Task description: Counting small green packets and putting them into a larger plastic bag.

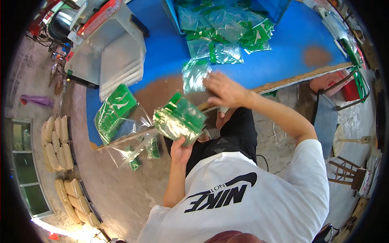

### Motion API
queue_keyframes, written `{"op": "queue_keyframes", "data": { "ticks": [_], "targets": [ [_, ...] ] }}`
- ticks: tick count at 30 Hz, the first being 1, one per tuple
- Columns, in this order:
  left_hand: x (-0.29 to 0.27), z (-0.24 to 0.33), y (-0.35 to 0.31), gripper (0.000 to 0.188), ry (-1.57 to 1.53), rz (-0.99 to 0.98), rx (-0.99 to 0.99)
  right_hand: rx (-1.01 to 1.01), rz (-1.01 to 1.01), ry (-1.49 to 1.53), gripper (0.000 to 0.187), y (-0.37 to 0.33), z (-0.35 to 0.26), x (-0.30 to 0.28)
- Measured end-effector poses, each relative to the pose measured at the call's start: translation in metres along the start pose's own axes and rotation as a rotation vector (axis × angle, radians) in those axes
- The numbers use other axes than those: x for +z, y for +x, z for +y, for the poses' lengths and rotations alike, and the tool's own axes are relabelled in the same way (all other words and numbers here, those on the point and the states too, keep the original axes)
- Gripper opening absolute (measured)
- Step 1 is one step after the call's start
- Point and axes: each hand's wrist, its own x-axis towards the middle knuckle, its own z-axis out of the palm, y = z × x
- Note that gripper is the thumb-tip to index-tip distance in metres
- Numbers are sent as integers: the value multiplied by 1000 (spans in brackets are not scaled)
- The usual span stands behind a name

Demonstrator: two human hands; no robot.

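My left hand [181, 148] grips from below a thick stack of green-and-clear plastic packets [179, 118], held just in front of the blue table's edge [259, 87]. My right hand [223, 90] reaches over the table edge and pinches a single clear packet with a green top [194, 75], lifting it off the table. Beyond it lies a loose pile of the same green-and-clear packets [227, 32] spread across the far part of the table.
A large clear bag of green packets [115, 109] overhangs the table's left front edge, with a few packets on the floor [152, 148] below. A grey machine [109, 48] stands on the table's left. Sacks [56, 141] lie along the left wall; a wooden stool [346, 172] at right.
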Motion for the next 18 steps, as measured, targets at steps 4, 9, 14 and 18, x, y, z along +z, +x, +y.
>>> {"op": "queue_keyframes", "data": {
  "ticks": [4, 9, 14, 18],
  "targets": [
    [7, 5, 2, 64, 64, 87, 43, -184, -236, 409, 47, 3, -45, -23],
    [8, -1, 2, 65, 1, -2, -55, 381, 323, 156, 43, 4, 58, -24],
    [-9, -17, 4, 68, -124, -95, -92, 51, 109, -42, 33, -1, 3, -15],
    [9, -23, 15, 65, -135, 39, -64, -35, 12, 331, 22, 32, -40, -6]
  ]
}}
